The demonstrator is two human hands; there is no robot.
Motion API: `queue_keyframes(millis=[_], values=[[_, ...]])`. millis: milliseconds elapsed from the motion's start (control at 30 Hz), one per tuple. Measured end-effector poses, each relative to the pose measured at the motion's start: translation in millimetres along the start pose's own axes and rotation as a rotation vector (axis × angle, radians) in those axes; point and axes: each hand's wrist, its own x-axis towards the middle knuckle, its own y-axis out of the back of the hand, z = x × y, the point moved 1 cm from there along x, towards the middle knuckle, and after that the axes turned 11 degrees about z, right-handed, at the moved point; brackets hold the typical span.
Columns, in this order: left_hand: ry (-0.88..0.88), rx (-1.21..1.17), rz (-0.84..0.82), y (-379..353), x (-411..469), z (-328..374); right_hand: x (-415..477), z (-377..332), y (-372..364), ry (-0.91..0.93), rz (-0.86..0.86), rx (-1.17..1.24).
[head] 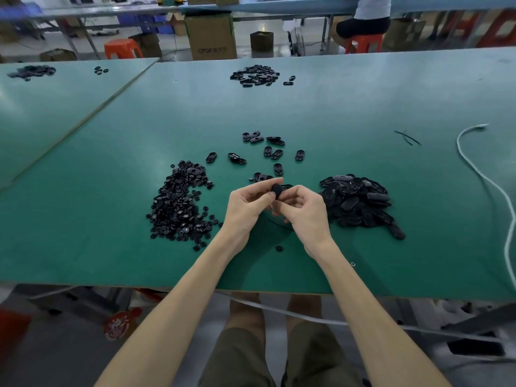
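A small black part [277, 190] is pinched between both hands at the frame centre.
It is gripped by the curled fingers of the left hand [247, 205] and the right hand [307, 215], above the tabletop [111, 163]; its long axis cannot be told. A heap of round pieces [178, 203] lies to the left and a heap of oval shells [358, 203] to the right, both near; no container is seen.
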Motion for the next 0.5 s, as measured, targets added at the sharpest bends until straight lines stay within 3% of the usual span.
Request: queue_keyframes(millis=[500], values=[[-0.028, 0.048, -0.003, -3.1, -2.5, -0.2, 0.0, 0.5, 0.1, 0.002, 0.013, -0.061]])
